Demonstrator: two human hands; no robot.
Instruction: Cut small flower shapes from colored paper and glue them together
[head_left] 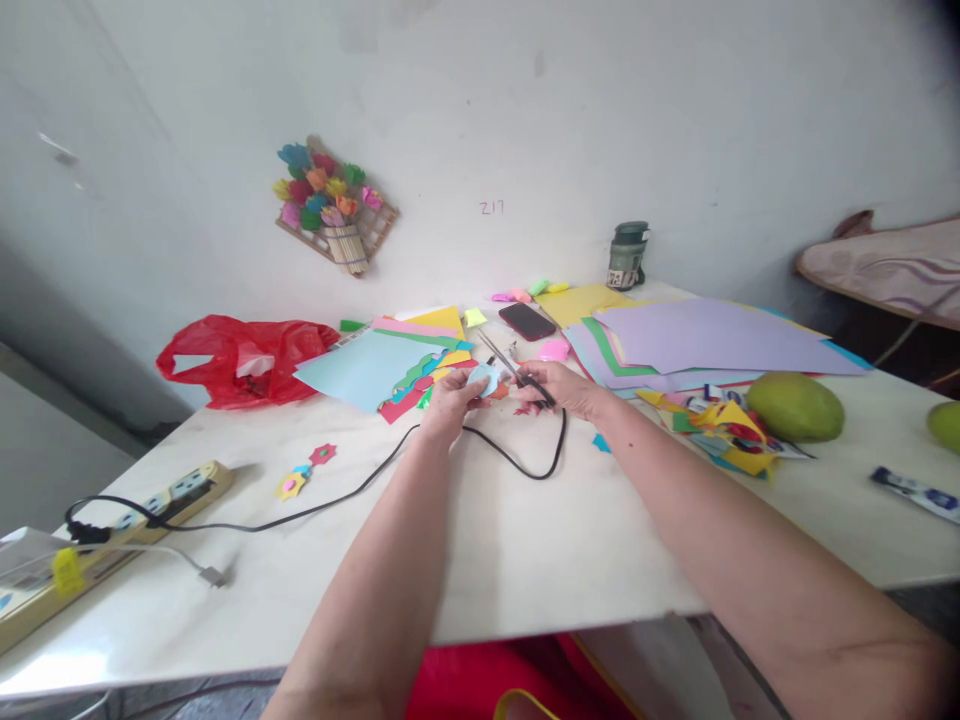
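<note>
- At the lower left, a power strip [180, 500] sits along the edge, probably for reach; its black cord [330, 507] runs to the centre, its far end unclear.
- Left of centre, we have small paper flowers [291, 485] lying apart from the scraps [739, 440] at right, perhaps to avoid mixing.
- At the centre, our left hand [450, 402] has a closed pinch grip on a small light blue piece of paper [484, 378], seemingly steadying it.
- Beside it, our right hand [564, 388] closes round the handles of the scissors [534, 386], blades toward the upper left, likely for control near the paper.
- Coloured sheets [697, 335] flank our hands on the pale tabletop [525, 570], presumably within reach; a phone [527, 321] lies between the stacks.
- Behind, a bottle [628, 255] stands near the pale wall [465, 120], where a flower decoration [330, 205] hangs.
</note>
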